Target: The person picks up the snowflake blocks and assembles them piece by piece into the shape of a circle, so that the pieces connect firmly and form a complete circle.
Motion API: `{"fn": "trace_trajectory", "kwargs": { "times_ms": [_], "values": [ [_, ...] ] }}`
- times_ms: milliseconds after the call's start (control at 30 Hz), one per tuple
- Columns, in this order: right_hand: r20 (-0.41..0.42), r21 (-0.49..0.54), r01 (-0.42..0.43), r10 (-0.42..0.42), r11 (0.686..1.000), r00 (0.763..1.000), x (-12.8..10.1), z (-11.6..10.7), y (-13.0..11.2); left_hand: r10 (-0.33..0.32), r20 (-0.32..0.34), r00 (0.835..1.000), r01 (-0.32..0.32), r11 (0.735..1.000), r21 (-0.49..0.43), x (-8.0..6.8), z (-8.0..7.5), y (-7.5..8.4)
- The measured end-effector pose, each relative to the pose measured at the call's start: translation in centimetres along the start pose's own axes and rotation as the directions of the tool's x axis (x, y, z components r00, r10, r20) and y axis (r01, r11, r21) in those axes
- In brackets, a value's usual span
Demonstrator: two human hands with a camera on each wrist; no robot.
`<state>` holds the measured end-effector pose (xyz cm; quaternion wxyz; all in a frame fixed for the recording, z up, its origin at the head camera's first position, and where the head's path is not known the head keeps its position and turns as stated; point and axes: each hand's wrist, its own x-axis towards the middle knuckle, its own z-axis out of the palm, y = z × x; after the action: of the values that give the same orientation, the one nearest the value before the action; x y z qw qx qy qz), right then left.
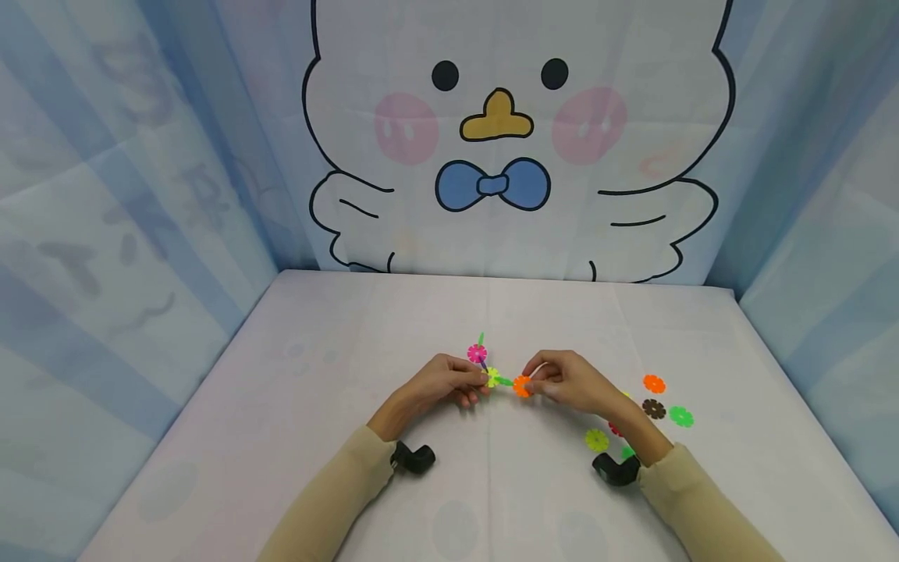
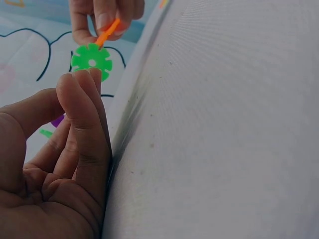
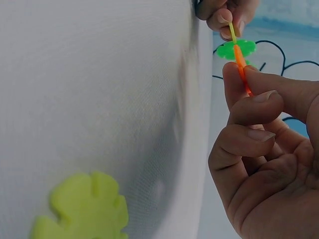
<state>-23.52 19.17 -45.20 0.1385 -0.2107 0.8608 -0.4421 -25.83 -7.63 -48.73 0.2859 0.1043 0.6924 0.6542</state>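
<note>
Over the middle of the white table (image 1: 295, 406) my left hand (image 1: 460, 380) pinches a small chain of flower-shaped plastic discs: a pink disc (image 1: 477, 353) with a green tip above it, a yellow-green disc (image 1: 493, 377) and a green disc (image 1: 505, 382). My right hand (image 1: 555, 378) pinches an orange disc (image 1: 521, 385) and holds its edge against the green disc (image 2: 91, 59). In the right wrist view the orange disc (image 3: 241, 69) shows edge-on between thumb and fingers, meeting the green disc (image 3: 236, 49).
Loose discs lie on the table to the right: orange (image 1: 654, 383), dark brown (image 1: 653, 408), green (image 1: 680, 416), yellow-green (image 1: 597, 439), plus a red one partly hidden by my right wrist. Curtain walls with a cartoon bird close in the back and sides.
</note>
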Motion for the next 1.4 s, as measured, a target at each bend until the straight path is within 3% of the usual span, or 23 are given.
{"fn": "trace_trajectory", "kwargs": {
  "times_ms": [333, 1400],
  "values": [
    [0.008, 0.018, -0.041, 0.041, 0.999, 0.999, 0.15, 0.08, 0.24, 0.010, 0.000, 1.000, -0.010, 1.000, 0.011, 0.03, -0.02, -0.05],
    [-0.025, 0.109, -0.043, 0.046, 0.993, 0.999, 0.43, 0.99, 0.22, 0.014, 0.007, 1.000, -0.014, 1.000, 0.018, 0.05, -0.04, -0.05]
  ]
}}
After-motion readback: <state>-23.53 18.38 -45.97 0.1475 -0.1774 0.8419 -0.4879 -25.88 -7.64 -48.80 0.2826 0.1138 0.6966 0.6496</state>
